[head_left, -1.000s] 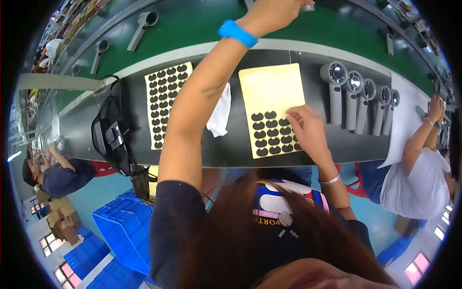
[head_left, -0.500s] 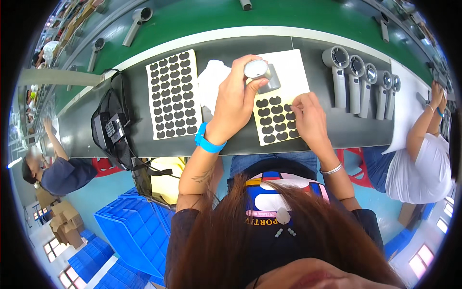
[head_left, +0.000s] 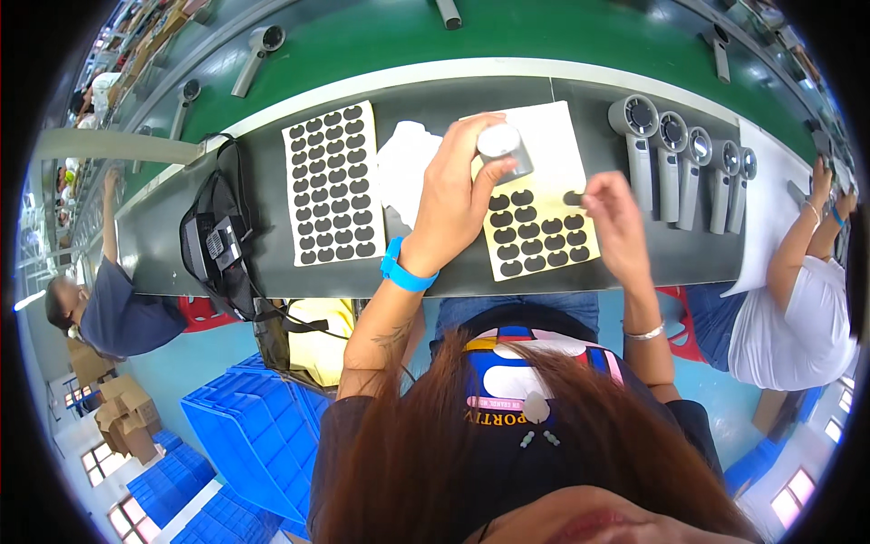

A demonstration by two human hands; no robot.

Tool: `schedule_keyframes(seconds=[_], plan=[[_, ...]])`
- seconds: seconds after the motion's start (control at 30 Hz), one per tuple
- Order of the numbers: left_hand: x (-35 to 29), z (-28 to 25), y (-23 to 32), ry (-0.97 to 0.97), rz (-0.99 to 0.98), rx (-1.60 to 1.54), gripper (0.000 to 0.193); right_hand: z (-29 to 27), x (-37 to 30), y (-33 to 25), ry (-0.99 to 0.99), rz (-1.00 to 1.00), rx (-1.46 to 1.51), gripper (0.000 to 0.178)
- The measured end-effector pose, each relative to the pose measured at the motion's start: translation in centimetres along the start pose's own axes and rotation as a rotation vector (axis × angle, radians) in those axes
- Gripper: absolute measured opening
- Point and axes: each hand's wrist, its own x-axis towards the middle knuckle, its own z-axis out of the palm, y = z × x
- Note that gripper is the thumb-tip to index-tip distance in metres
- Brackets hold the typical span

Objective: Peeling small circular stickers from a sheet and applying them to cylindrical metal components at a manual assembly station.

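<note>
A grey, rounded device point(head_left: 500, 142) is gripped in the left hand point(head_left: 456, 186). Its smooth, pale oval end faces up toward the camera and its darker grey side slopes away to the lower right. It sits over the sticker sheet point(head_left: 560, 145); whether it touches the sheet cannot be told.

One small black sticker point(head_left: 573, 198) shows at the fingertips of the right hand point(head_left: 618, 222), above the sheet near its right edge.

The sheet lies flat on the table, slightly turned, its backing pale and yellowish. Rows of black, notched oval stickers fill its lower part, with fewer in the upper rows.
</note>
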Motion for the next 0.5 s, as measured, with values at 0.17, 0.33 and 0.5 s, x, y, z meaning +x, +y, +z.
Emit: schedule_keyframes(seconds=[0.17, 0.33, 0.5], plan=[[-0.4, 0.1, 2.6, 0.018, 0.166, 0.326, 0.042, -0.5, -0.1, -7.8, 0.062, -0.205, 0.074, 0.014], [-1.3, 1.1, 2.7, 0.038, 0.127, 0.095, 0.045, 0.8, 0.2, -9.2, 0.048, -0.261, 0.229, 0.027], [-1.2, 0.5, 2.3, 0.059, -0.090, -0.192, 0.060, 0.0, -0.3, -8.4, 0.067, -0.093, 0.239, 0.023]])
